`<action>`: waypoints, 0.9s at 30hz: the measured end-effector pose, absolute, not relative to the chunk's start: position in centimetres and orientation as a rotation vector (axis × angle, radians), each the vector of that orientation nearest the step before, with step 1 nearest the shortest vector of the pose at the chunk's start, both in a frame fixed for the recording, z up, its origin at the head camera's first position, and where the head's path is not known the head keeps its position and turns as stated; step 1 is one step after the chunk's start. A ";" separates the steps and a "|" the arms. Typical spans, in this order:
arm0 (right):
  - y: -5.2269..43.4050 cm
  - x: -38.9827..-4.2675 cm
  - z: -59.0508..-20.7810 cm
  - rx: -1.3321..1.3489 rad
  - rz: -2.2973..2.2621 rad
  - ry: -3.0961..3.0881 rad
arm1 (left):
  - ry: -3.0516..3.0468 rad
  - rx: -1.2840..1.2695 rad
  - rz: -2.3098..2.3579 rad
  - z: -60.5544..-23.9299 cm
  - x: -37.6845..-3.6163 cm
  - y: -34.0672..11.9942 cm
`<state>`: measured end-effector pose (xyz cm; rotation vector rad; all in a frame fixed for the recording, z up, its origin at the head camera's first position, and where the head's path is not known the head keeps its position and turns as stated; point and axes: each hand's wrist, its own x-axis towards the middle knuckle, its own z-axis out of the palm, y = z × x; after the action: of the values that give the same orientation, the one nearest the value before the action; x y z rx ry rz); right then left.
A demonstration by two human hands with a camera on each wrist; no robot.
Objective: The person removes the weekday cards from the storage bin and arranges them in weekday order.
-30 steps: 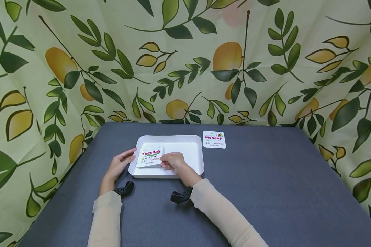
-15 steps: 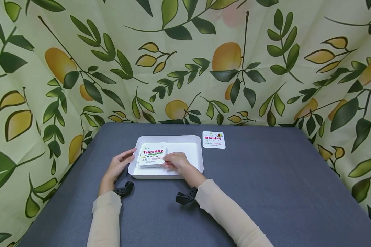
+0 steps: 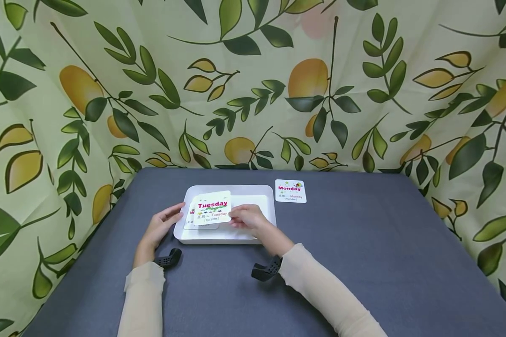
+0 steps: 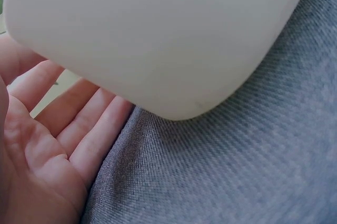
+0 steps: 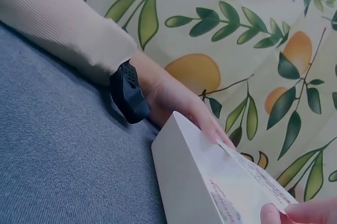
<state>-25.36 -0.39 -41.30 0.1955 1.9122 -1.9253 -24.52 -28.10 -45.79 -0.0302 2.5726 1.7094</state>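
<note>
A long cream sleeve covers each arm, the left sleeve (image 3: 143,299) and the right sleeve (image 3: 326,290) matching in colour. The right wrist's view shows fine ribbing in the left one's cloth; both end in soft, slightly uneven hems. Beyond the hems sit a left wrist device (image 3: 168,259) and a right wrist device (image 3: 266,269), black, angular, bent in outline and dotted with small round holes. The left grip (image 3: 161,227) and right grip (image 3: 253,219) are bare.

In front of me I see a cream fabric backdrop (image 3: 261,61) printed with green leaves (image 3: 398,78), yellow leaves (image 3: 433,78) in dark outline and orange fruits (image 3: 308,77), which hangs behind and along both sides of my cloth-covered, blue-grey table (image 3: 405,262).
</note>
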 end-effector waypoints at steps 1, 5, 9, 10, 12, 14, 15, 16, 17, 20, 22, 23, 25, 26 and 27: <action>-0.2 -25.3 -41.2 0.192 -1.931 1.910 | 2.569 -0.030 1.718 -45.8 -24.5 -28.1; 0.4 -25.1 -41.0 0.180 -1.948 1.895 | 2.564 -0.037 1.726 -45.7 -24.5 -28.0; 1.2 -25.0 -40.9 0.163 -1.953 1.899 | 2.565 -0.040 1.722 -45.7 -24.5 -28.0; 1.4 -25.0 -40.8 0.160 -1.952 1.903 | 2.565 -0.039 1.720 -45.7 -24.5 -28.0; 1.8 -24.9 -40.7 0.156 -1.942 1.908 | 2.558 -0.038 1.727 -45.7 -24.4 -28.0; 2.2 -24.9 -40.4 0.149 -1.937 1.908 | 2.558 -0.034 1.730 -45.6 -24.4 -28.0; 2.5 -24.9 -40.3 0.144 -1.934 1.910 | 2.559 -0.032 1.733 -45.6 -24.3 -27.9; 2.7 -24.9 -40.2 0.136 -1.931 1.912 | 2.560 -0.028 1.734 -45.6 -24.3 -27.9; 2.9 -24.9 -40.2 0.130 -1.929 1.912 | 2.564 -0.027 1.735 -45.5 -24.3 -27.9; 3.5 -24.9 -39.9 0.121 -1.920 1.923 | 2.577 -0.025 1.725 -45.5 -24.3 -27.8; 4.0 -24.9 -39.7 0.129 -1.914 1.929 | 2.582 -0.028 1.716 -45.5 -24.3 -27.9; 4.3 -24.9 -39.7 0.134 -1.917 1.925 | 2.583 -0.032 1.714 -45.5 -24.3 -27.9; 4.8 -25.0 -39.7 0.142 -1.927 1.917 | 2.581 -0.040 1.714 -45.5 -24.3 -27.9; 5.1 -25.0 -39.7 0.143 -1.930 1.917 | 2.578 -0.045 1.715 -45.6 -24.3 -27.9; 5.3 -25.0 -39.7 0.147 -1.936 1.912 | 2.579 -0.050 1.714 -45.6 -24.4 -27.9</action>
<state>-24.96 5.32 -39.67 0.1469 1.9121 -1.9363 -24.36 -27.85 -45.58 -0.0503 2.5788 1.7144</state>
